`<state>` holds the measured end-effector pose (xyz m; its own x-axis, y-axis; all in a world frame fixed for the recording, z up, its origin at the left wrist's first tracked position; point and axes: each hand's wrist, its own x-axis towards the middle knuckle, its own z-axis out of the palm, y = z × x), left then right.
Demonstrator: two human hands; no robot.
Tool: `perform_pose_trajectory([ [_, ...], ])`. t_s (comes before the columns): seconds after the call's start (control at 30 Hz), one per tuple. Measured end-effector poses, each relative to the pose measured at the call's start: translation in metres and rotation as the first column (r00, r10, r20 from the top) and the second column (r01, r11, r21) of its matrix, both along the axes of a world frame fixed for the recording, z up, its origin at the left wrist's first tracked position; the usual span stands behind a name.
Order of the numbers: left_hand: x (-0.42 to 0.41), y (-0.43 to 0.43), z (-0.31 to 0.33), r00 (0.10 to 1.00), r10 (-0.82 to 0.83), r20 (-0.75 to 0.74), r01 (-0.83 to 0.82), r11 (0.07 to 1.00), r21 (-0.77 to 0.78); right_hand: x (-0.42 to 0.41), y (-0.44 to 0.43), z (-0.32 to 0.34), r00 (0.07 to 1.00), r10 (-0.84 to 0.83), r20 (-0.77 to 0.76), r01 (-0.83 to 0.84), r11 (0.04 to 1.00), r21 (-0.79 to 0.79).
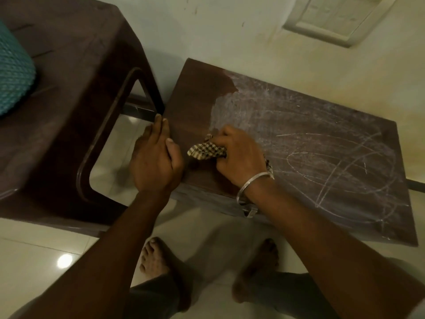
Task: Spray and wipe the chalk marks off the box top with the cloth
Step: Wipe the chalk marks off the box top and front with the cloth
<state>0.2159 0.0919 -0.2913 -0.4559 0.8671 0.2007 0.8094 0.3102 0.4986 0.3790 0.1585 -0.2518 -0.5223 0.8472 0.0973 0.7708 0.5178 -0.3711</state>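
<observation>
A dark brown box (333, 139) stands on the floor against the wall. White chalk marks (322, 162) and smears cover the middle and right of its top; the left strip looks dark and wiped. My right hand (239, 155) grips a bunched checked cloth (207, 151) and presses it on the box top near the left front. My left hand (155, 157) rests along the box's left edge, fingers straight against the side and thumb on top. No spray bottle is in view.
A brown plastic stool (76, 93) stands close to the left of the box, with a teal knitted thing (12, 70) on it. A switch plate (333, 17) is on the wall. My bare feet (156, 261) stand on the glossy tiled floor.
</observation>
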Motion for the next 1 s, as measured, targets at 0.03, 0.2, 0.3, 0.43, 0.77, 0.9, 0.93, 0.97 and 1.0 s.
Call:
perform_pose_trajectory([
  [0.03, -0.001, 0.001, 0.001, 1.000, -0.015, -0.004, 0.014, 0.999, -0.031, -0.006, 0.011, 0.001, 1.000, -0.018, 0.009, 0.018, 1.000, 0.006],
  [0.2, -0.007, 0.004, 0.008, 0.996, -0.051, 0.076, 0.058, 0.994, -0.094, -0.018, 0.024, 0.007, 0.995, -0.098, 0.019, 0.097, 0.995, 0.013],
  [0.3, -0.021, 0.020, 0.010, 0.958, -0.106, 0.267, 0.136, 0.986, -0.096, -0.003, 0.003, 0.003, 0.998, -0.052, 0.024, 0.051, 0.999, 0.016],
  [0.43, -0.034, 0.044, 0.012, 0.916, -0.186, 0.354, 0.251, 0.956, -0.148, -0.013, 0.034, 0.005, 0.997, -0.059, 0.047, 0.058, 0.998, 0.019],
  [0.77, -0.033, 0.078, 0.008, 0.939, -0.212, 0.271, 0.266, 0.946, -0.183, -0.018, 0.064, 0.001, 0.999, -0.045, 0.005, 0.044, 0.998, 0.045],
  [0.9, -0.033, 0.085, 0.007, 0.936, -0.204, 0.286, 0.263, 0.947, -0.186, -0.029, 0.092, 0.003, 0.989, -0.149, 0.018, 0.147, 0.986, 0.078],
  [0.93, -0.033, 0.088, 0.007, 0.936, -0.199, 0.291, 0.259, 0.948, -0.185, -0.027, 0.086, 0.002, 0.988, -0.156, 0.003, 0.155, 0.985, 0.071],
  [0.97, -0.033, 0.089, 0.007, 0.936, -0.191, 0.295, 0.252, 0.950, -0.184, -0.024, 0.077, 0.001, 0.989, -0.146, -0.009, 0.146, 0.987, 0.060],
  [1.0, -0.033, 0.092, 0.008, 0.936, -0.183, 0.300, 0.245, 0.953, -0.181, -0.020, 0.067, 0.000, 0.992, -0.128, -0.012, 0.129, 0.990, 0.059],
])
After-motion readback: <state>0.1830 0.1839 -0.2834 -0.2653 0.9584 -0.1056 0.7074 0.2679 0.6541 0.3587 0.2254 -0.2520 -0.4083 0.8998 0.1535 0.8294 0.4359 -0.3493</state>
